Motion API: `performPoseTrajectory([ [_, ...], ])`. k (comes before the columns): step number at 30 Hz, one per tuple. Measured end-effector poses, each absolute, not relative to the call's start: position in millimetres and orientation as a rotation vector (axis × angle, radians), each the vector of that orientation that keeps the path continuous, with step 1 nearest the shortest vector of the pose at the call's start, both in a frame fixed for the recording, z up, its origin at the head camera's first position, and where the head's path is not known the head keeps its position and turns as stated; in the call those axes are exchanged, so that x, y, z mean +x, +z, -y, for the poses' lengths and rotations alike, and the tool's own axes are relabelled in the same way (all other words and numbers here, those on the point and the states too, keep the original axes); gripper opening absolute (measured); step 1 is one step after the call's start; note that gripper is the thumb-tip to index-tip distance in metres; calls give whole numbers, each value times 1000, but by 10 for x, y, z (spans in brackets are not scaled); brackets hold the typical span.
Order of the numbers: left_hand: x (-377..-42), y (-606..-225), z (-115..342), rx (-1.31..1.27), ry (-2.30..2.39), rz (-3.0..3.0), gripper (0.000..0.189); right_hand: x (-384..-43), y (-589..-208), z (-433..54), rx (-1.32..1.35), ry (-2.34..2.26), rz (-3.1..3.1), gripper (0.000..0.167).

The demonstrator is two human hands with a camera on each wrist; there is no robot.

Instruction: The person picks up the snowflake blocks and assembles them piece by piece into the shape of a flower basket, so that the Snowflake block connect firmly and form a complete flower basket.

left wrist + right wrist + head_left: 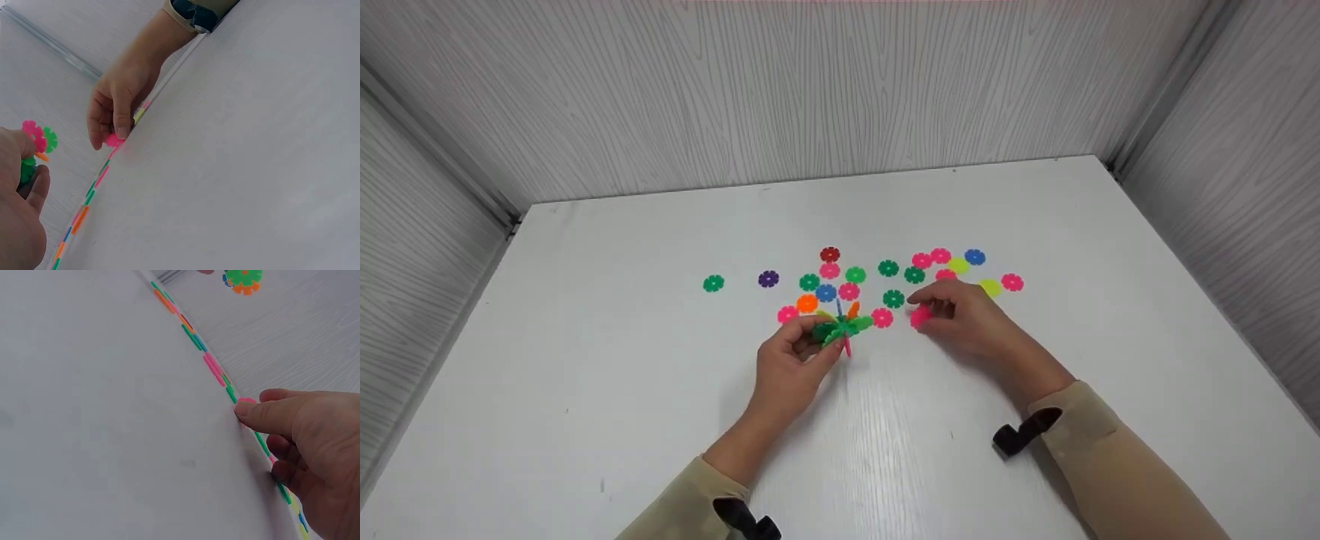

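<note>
"What's the person wearing on the arms?"

"Long sleeves in plain tan — the left sleeve (679, 506) and the right sleeve (1117, 457) match, both reaching down to the wrist."

"Anything fixed to them?"

"Something black near each end: a left wrist device (745, 517) and a right wrist device (1030, 430), each with a chunky, rounded tip jutting inward. Seen from the left wrist, the right one looks faintly bluish."

"And further down?"

"Left hand (789, 367), right hand (973, 324) — both bare."

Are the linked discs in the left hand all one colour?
No, in the head view the cluster of interlocked notched discs held in the left hand shows green, orange, blue and pink pieces.
</note>
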State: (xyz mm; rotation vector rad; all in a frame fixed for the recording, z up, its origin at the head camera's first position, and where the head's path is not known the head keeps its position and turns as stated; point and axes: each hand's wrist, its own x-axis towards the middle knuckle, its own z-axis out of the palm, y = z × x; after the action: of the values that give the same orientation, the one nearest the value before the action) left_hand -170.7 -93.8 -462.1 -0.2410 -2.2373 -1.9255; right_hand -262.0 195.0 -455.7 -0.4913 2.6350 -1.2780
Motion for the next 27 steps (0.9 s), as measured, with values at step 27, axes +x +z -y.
performPoseTrajectory([
  [27,-1666,-4603,918,-380,-1932,2235,43,-2227,-4365,-1398,-1002,-1661,-2508,21],
])
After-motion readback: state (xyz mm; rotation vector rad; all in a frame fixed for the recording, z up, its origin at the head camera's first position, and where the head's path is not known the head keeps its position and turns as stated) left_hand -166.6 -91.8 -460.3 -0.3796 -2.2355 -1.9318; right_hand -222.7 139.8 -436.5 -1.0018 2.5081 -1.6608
